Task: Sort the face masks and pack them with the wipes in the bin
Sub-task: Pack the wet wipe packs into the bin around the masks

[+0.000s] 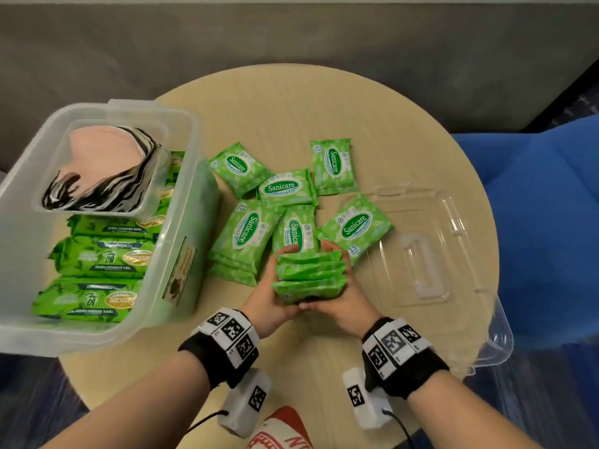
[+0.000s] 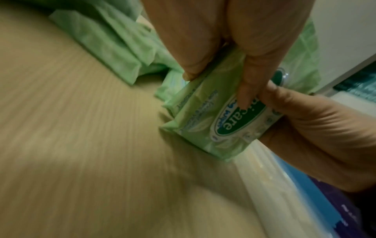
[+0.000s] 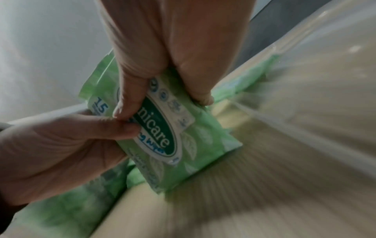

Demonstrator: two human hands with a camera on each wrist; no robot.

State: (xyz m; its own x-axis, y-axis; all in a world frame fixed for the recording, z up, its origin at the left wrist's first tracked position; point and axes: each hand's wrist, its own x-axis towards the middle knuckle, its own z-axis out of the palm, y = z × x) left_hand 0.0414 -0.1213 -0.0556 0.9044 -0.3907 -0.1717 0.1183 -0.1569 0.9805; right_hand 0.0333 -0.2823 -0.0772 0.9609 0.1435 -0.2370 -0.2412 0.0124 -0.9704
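Stack of small wipe packs [image 1: 309, 275] lower centre, grasped between left grip [image 1: 271, 298] and right grip [image 1: 340, 294], bin [image 1: 181, 131] upper left, worktop [image 1: 324, 105].

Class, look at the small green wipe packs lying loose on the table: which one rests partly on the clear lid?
The pack furthest right, angled with its "15" corner toward the hands. Its right edge overlaps the clear lid; the others lie on bare table.
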